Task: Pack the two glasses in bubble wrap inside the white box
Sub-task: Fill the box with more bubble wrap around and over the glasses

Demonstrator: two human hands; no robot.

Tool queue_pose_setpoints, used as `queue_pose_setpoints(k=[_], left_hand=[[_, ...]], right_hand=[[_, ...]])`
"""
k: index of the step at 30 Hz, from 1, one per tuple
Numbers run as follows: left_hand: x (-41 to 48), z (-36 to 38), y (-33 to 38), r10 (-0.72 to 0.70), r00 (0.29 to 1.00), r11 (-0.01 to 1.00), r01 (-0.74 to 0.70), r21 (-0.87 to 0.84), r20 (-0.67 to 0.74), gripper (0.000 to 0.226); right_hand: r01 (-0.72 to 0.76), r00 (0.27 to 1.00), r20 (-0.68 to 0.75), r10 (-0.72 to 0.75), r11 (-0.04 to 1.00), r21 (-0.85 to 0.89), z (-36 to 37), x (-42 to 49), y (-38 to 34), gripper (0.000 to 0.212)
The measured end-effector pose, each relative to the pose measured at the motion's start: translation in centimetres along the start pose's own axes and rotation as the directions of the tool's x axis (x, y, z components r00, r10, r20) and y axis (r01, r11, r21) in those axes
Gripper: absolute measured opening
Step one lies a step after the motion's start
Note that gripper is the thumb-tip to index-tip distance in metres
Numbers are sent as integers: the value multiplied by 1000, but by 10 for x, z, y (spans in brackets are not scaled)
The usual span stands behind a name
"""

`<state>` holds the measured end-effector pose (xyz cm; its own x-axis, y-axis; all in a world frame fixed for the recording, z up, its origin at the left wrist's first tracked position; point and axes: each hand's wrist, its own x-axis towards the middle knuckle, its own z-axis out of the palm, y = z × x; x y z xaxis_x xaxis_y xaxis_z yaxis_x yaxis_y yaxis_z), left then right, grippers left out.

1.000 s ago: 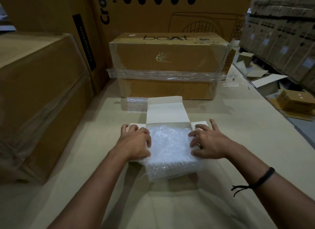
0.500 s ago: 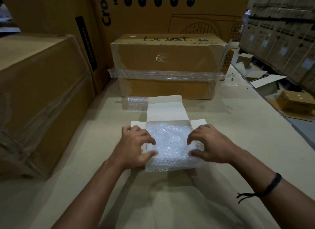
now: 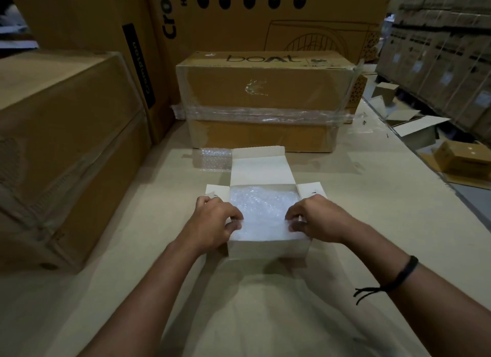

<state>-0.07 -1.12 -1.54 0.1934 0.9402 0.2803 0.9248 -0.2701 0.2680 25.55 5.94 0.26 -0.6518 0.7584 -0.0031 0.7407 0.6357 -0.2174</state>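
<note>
Head view: the white box (image 3: 268,249) sits near the middle of the counter (image 3: 358,197), well in from its right edge. Its lid flap (image 3: 261,170) is thrown back and both side flaps are splayed out, so the mouth is free for packing. Bubble wrap (image 3: 261,208) fills the box to the rim. No glasses show; presumably they are bundled inside the wrap, though the dim, cloudy plastic hides them. The left hand (image 3: 212,223) is at the near left corner and the right hand (image 3: 318,219) at the near right corner. The fingers (image 3: 233,225) of each are curled and pinch the near edge of the wrap, probably to tuck it below the rim so the lid can close. A spare scrap of wrap (image 3: 214,158) lies behind the box, by the taped brown carton (image 3: 265,91)
</note>
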Motion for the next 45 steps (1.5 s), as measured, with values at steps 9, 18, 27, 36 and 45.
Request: queue_pose_setpoints(k=[9,18,27,36,45], left_hand=[[-10,7,-3,116,991,983,-124,133,66,14],[-11,5,-1,114,989,986,-125,111,94,22],[10,3,15,-59,987,992,42,117,147,26],[26,10,34,-172,928,954,72,292,331,29],[31,18,37,-282,909,929,177,326,308,53]], right_hand=[[166,983,101,-151,972,-165,-1,-18,-10,27],[149,989,37,-145,980,-129,7,-16,-7,34],[85,956,285,-71,996,-37,4,-6,-5,60],[-73,967,249,60,996,44,-18,8,-13,39],[-28,979,198,52,992,-123,-2,10,-23,31]])
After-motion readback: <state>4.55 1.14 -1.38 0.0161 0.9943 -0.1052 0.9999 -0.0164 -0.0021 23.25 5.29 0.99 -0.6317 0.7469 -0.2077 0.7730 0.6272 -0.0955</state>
